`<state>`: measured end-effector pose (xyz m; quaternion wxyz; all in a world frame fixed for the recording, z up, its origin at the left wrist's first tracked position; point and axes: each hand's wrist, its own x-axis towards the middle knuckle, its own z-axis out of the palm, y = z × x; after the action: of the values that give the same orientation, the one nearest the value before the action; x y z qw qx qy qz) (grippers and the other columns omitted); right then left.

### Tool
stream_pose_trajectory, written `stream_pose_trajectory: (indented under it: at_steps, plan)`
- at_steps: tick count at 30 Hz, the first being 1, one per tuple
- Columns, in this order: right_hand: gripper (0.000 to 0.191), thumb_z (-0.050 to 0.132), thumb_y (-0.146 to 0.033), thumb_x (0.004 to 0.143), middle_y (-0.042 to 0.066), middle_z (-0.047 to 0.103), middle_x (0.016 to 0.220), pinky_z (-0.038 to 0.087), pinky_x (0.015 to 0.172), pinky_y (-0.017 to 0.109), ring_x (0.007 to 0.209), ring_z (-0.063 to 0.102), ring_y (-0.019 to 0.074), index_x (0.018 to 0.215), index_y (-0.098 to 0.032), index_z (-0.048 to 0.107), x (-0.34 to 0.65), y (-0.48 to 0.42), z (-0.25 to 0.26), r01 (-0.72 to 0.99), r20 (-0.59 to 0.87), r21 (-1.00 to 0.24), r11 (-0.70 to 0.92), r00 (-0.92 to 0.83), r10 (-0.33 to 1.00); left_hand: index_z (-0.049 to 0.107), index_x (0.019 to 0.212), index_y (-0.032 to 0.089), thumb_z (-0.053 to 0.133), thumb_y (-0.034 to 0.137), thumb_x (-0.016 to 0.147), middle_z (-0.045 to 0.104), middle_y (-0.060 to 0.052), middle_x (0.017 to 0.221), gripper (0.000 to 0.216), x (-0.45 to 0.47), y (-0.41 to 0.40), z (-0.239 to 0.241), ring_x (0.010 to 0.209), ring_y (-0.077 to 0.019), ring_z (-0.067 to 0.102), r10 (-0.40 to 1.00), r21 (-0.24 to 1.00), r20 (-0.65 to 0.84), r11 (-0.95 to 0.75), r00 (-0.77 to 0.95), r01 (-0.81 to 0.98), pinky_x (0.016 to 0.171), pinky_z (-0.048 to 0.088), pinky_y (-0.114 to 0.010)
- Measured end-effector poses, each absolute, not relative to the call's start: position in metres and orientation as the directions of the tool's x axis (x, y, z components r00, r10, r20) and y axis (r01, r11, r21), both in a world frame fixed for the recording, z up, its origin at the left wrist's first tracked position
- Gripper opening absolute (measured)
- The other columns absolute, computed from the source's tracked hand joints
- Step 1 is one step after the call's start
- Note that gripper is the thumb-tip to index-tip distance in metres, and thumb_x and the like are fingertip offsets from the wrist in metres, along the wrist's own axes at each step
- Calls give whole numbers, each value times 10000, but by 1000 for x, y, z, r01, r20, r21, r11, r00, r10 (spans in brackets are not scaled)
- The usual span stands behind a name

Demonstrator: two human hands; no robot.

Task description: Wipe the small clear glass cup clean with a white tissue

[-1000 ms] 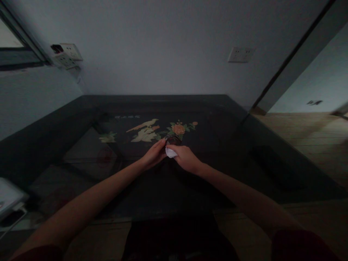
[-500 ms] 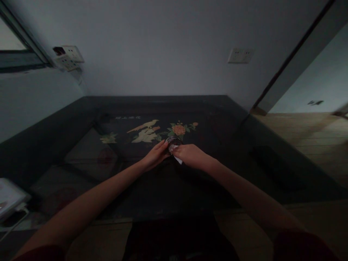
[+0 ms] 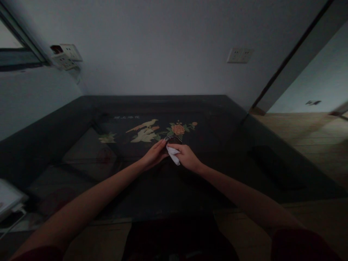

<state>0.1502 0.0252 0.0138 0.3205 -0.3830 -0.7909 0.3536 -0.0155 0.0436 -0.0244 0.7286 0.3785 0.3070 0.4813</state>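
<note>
My left hand [image 3: 153, 156] is closed on the left side of a small, dark round dish with a shiny rim [image 3: 174, 139], just above or on the dark table; I cannot tell which. Its exact kind is too dim to make out. In my right hand [image 3: 188, 157] a crumpled white tissue [image 3: 173, 155] is pinched, and it lies against the near inner side of the dish. The fingers and the tissue hide the front part of the dish.
The dark glossy tabletop [image 3: 163, 192] carries a bird-and-flower picture [image 3: 145, 132]. A flat black object [image 3: 274, 166] lies at the right. At the left edge stands a white box with a cable [image 3: 11, 199]. A wall with sockets [image 3: 240, 55] rises behind the table.
My right hand has shifted and turned on the dish, and more of the white tissue now shows at its left. The left hand keeps its hold on the dish.
</note>
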Motion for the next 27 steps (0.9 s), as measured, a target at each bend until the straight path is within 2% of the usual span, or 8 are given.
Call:
stream_pose_trajectory:
  at_steps: [4,9,12,15,19,23,25,27]
  plan:
    - [409,459,-44,817,124,674,1175,459,921,333,1075,635,224,1169,-159,634,159,26,27,587,121,-514,625,-672,731,633,1032,175,662,380,813,664,-61,990,302,-15,43,-25,929,-175,609,930,854,-77,248,360,-458,829,482,-285]
    - [297,441,-66,889,156,674,1130,487,876,288,1043,645,200,1120,-129,616,163,25,39,649,31,-120,751,-754,656,637,1044,175,688,393,792,663,-64,1030,337,-15,42,-26,976,-181,601,920,863,-52,237,389,-446,853,462,-284]
    - [270,442,-62,891,182,672,1104,493,882,307,1051,637,220,1089,-93,622,159,24,38,641,18,20,767,-768,641,640,1029,184,702,382,782,663,-52,1007,323,-15,42,-26,947,-166,599,924,858,-64,244,376,-452,814,463,-261]
    - [293,413,-56,892,197,668,1111,498,871,333,1054,631,246,1091,-63,629,157,23,37,617,-3,79,783,-785,619,639,1025,180,694,374,789,662,-56,989,310,-15,42,-24,935,-171,596,927,854,-74,249,369,-456,804,467,-266]
    - [329,426,-92,885,157,694,1089,490,823,306,995,659,235,1142,-119,629,159,23,39,666,22,-62,744,-744,668,634,1053,170,680,380,798,654,-84,1045,333,-14,41,-22,983,-204,594,922,863,-63,243,382,-443,830,473,-289]
    - [348,472,-106,838,74,721,1066,464,828,290,966,669,217,1104,-207,673,159,26,33,671,87,-413,616,-644,760,638,1028,170,694,396,780,654,-71,993,340,-14,40,-21,938,-188,604,926,869,-77,244,369,-431,817,485,-274]
    - [349,461,-125,844,41,731,1029,469,804,275,939,671,201,1097,-217,682,156,26,26,598,138,-611,519,-565,814,639,1009,175,699,394,775,648,-60,976,326,-13,40,-19,932,-179,602,928,865,-78,244,363,-439,832,491,-278]
    - [356,440,-138,857,33,737,996,477,787,269,923,670,194,1114,-205,677,152,26,19,515,175,-734,443,-486,856,637,1009,180,700,383,776,643,-54,974,315,-13,40,-18,938,-175,600,931,862,-77,242,356,-446,842,496,-282]
